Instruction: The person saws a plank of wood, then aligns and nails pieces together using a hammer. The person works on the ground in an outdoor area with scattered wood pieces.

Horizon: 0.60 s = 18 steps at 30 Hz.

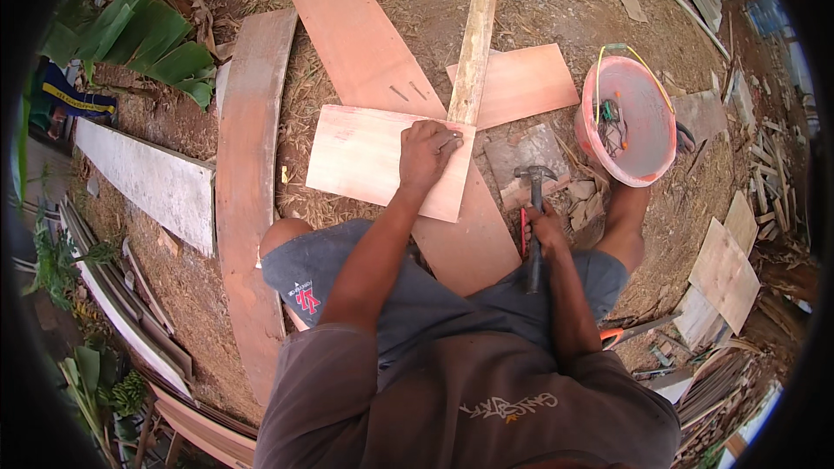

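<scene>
- I see the left hand [426, 152] pressed on the pale plywood panel [378, 161], fingertips pinched at its upper right corner, apparently steadying a nail (too small to confirm)
- Right hand [546, 230] clenched round the claw hammer [533, 208], head raised just beside the panel
- Panel overlaps the reddish plank [365, 43] and narrow batten [476, 35], so the hand's weight pins the joint

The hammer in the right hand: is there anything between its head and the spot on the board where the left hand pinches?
Nothing visible. The hammer head hangs right of the left hand on the board, open air between. The right hand grips its handle.
</scene>
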Available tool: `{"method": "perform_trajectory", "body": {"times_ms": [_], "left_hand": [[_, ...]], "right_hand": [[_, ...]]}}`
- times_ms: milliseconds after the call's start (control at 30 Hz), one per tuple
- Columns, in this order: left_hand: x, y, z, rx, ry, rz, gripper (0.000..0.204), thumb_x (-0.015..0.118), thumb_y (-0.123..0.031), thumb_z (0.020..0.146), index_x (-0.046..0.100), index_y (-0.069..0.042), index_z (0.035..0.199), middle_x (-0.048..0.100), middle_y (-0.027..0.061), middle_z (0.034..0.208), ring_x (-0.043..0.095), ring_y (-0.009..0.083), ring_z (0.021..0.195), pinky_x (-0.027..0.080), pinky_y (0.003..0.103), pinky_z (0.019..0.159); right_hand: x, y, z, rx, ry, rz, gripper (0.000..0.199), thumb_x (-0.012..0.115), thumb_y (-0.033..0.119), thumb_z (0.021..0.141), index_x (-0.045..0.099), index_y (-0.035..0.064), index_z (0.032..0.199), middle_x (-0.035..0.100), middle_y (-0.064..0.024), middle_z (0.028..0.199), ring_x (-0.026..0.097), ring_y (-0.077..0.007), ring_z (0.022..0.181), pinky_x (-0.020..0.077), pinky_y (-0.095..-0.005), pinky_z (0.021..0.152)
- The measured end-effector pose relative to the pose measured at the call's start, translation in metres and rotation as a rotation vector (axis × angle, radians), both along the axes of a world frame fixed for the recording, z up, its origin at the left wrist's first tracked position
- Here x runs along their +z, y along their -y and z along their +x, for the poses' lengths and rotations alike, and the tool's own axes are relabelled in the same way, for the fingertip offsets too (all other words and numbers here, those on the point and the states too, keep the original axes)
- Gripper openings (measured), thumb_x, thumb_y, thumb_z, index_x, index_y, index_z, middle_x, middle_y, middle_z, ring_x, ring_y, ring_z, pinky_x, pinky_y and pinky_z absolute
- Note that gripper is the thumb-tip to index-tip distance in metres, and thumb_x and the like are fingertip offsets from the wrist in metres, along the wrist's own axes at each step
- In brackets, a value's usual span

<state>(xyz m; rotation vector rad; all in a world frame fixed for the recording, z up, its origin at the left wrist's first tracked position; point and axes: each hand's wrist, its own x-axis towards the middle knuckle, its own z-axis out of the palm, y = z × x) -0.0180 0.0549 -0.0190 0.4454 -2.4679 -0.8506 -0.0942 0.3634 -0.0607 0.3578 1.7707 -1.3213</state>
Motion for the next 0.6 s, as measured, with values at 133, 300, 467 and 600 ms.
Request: {"method": "perform_trajectory", "body": {"times_ms": [133, 300, 467, 600], "left_hand": [[-0.003, 0.0, -0.002, -0.005, 0.029, 0.01, 0.015, 0.079, -0.028, 0.088, 0.08, -0.015, 0.095, 0.068, -0.0008, 0.1, 0.059, 0.0219, 0.106, 0.041, 0.04, 0.093], [0.001, -0.003, -0.005, -0.01, 0.0, -0.02, 0.013, 0.08, -0.023, 0.086, 0.079, -0.012, 0.093, 0.068, 0.0014, 0.094, 0.06, 0.0236, 0.099, 0.044, 0.04, 0.087], [0.009, -0.004, -0.009, -0.035, -0.109, -0.059, 0.009, 0.082, -0.013, 0.083, 0.078, -0.006, 0.088, 0.067, 0.0064, 0.082, 0.061, 0.0274, 0.082, 0.049, 0.041, 0.073], [0.007, -0.005, -0.009, -0.033, -0.077, -0.041, 0.009, 0.082, -0.01, 0.082, 0.077, -0.005, 0.087, 0.069, 0.0074, 0.082, 0.061, 0.0282, 0.081, 0.05, 0.041, 0.074]], "right_hand": [[-0.013, -0.003, 0.002, 0.033, 0.083, 0.0, 0.024, 0.062, 0.017, 0.096, 0.055, 0.0038, 0.114, 0.06, -0.0049, 0.082, 0.057, -0.0127, 0.058, 0.0485, -0.0298, 0.048], [-0.018, -0.006, 0.003, 0.07, 0.035, 0.002, 0.027, 0.066, 0.02, 0.096, 0.055, 0.0057, 0.116, 0.061, -0.0061, 0.085, 0.06, -0.0139, 0.062, 0.0502, -0.0302, 0.048], [-0.032, -0.008, 0.001, 0.204, -0.134, 0.176, 0.045, 0.069, 0.028, 0.093, 0.056, 0.0023, 0.128, 0.066, -0.0139, 0.101, 0.067, -0.0249, 0.083, 0.0567, -0.0399, 0.07], [-0.041, -0.007, -0.009, 0.294, -0.348, 0.337, 0.068, 0.068, 0.039, 0.09, 0.051, -0.0007, 0.143, 0.066, -0.0272, 0.123, 0.064, -0.0408, 0.118, 0.0471, -0.0479, 0.105]]}}
